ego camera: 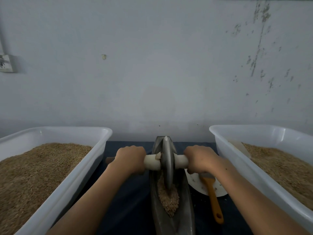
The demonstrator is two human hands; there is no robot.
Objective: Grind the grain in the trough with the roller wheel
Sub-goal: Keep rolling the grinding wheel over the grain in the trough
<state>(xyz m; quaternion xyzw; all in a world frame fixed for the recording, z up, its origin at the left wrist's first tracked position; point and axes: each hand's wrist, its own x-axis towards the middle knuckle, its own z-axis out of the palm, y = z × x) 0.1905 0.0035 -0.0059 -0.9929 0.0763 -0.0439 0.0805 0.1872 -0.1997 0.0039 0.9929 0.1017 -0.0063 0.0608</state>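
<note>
The left hand [130, 157] and right hand [199, 158] curled tight round the axle [152, 162] either side of the roller wheel [167, 162]. The wheel stood upright in the trough [186, 209], grain [170, 199] heaped just before it.

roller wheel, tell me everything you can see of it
The roller wheel is a thin grey metal-looking disc standing upright on edge in the narrow dark trough, towards its far end. A pale axle handle runs through its centre, wrapped in off-white material that looks frayed beside the disc. The left hand grips one side of the axle and the right hand the other. Its lower rim sits in the crushed grain.
</note>
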